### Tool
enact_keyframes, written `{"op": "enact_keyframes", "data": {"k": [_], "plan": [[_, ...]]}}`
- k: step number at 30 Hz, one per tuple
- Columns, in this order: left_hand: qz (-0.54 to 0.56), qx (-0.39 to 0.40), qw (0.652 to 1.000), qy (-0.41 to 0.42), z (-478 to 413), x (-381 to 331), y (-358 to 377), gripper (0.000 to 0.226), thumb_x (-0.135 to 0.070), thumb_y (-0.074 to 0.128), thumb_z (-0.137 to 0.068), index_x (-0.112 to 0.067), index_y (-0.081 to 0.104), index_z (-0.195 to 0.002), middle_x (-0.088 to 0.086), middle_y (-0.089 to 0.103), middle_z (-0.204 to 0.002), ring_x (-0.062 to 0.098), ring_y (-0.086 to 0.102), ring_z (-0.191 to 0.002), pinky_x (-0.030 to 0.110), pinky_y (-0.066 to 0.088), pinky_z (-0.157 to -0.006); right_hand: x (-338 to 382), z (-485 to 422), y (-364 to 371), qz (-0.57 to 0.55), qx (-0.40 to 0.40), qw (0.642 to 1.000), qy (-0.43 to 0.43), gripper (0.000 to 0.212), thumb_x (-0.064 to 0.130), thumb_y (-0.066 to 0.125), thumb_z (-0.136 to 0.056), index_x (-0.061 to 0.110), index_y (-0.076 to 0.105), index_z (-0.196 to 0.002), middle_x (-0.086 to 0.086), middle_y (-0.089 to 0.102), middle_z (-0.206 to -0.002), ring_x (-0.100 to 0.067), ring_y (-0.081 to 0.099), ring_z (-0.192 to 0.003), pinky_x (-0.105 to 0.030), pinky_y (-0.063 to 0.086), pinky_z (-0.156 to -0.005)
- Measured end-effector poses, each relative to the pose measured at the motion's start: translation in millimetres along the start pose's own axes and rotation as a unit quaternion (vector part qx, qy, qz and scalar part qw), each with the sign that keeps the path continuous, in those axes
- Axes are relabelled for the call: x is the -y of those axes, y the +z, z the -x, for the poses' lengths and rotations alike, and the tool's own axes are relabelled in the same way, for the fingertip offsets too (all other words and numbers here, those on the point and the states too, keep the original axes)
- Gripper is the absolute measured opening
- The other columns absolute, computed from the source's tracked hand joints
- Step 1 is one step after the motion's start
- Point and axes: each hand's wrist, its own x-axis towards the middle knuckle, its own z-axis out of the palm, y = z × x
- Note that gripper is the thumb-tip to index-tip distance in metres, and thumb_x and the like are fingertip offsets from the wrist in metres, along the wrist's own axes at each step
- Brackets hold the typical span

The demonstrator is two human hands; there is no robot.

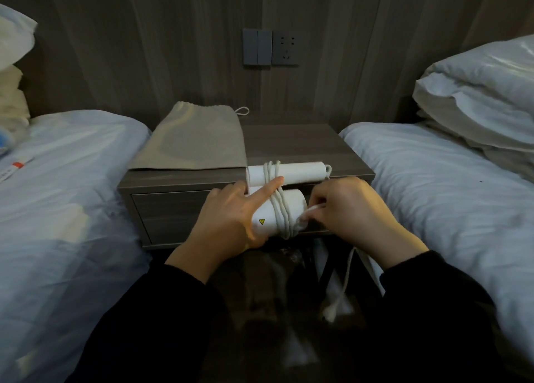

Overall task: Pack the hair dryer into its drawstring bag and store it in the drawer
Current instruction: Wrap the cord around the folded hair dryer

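Observation:
A white folded hair dryer [291, 174] is held in front of the nightstand [303, 142], with its white cord [278, 206] wound several times around body and handle. My left hand [231, 217] grips the dryer's barrel from the left, index finger pressed across the cord turns. My right hand [349, 209] pinches the loose cord at the barrel's right end. The rest of the cord hangs down to the plug [332, 310]. A beige drawstring bag [190, 142] lies flat on the nightstand's left half. The drawer [170, 212] below is shut.
White-sheeted beds flank the nightstand, the left bed [66, 186] and the right bed [450, 186] with stacked pillows [479, 93]. Light switches and a wall socket [271, 47] sit on the wood panel behind. The floor below is dark.

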Motion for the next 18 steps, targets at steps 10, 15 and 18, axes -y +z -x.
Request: {"op": "enact_keyframes", "data": {"k": [10,15,18], "plan": [[-0.023,0.058,0.998,0.02,-2,3,-6,0.1,-0.053,0.063,-0.076,-0.051,-0.013,-0.14,0.005,0.042,-0.123,0.022,0.043,-0.108,0.036,0.032,-0.092,-2,0,-12,-0.063,0.155,0.986,0.026,0.036,0.037,0.073,-0.073,0.019,0.055,-0.048,0.002,0.058,-0.056,-0.009,0.054,-0.058,-0.034,0.046,-0.061],[-0.033,0.056,0.997,0.052,-1,5,3,0.106,-0.051,0.067,-0.071,-0.053,-0.016,-0.138,0.006,0.046,-0.121,0.022,0.046,-0.103,0.036,0.033,-0.086,-16,-2,-15,-0.095,0.134,0.986,-0.041,0.02,0.007,0.061,-0.082,0.021,0.074,-0.085,0.01,0.066,-0.084,-0.011,0.061,-0.087,-0.024,0.046,-0.08],[-0.034,0.043,0.994,0.097,0,1,11,0.105,-0.053,0.067,-0.068,-0.052,-0.012,-0.138,0.008,0.05,-0.119,0.024,0.05,-0.101,0.038,0.036,-0.083,-22,-6,-8,-0.051,-0.026,0.997,0.052,0.006,0.026,0.073,-0.073,0.023,0.07,-0.071,0.004,0.065,-0.074,-0.015,0.059,-0.078,-0.03,0.047,-0.072]]}}
